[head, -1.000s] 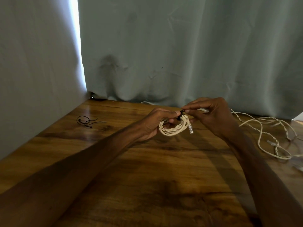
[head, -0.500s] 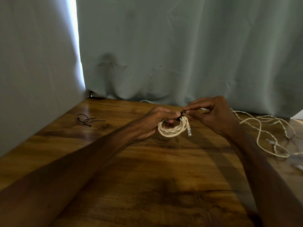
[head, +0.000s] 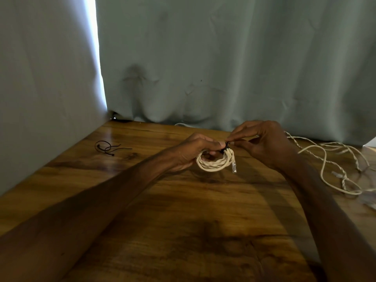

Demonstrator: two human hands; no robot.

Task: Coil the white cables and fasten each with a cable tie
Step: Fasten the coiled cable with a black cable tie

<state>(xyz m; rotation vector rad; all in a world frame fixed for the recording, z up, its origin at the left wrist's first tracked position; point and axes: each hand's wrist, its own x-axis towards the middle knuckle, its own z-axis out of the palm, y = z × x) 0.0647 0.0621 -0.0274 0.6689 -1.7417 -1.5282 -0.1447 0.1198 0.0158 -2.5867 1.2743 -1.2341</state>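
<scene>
A small coil of white twisted cable point(head: 215, 162) hangs just above the wooden table, its clear plug point(head: 234, 165) pointing down at the right. My left hand point(head: 191, 152) grips the coil at its top left. A black cable tie point(head: 226, 147) wraps the coil's top, and my right hand point(head: 262, 144) pinches the tie's end between thumb and fingertips. How tight the tie sits is hidden by my fingers.
Loose white cables point(head: 333, 161) lie tangled at the right of the table point(head: 183, 231). Spare black cable ties point(head: 106, 147) lie near the back left corner. Grey-green curtains close the back and left sides.
Both hands have stayed together at the coil's top, working on the tie; the view shifted slightly. The coil hangs in the same place.
</scene>
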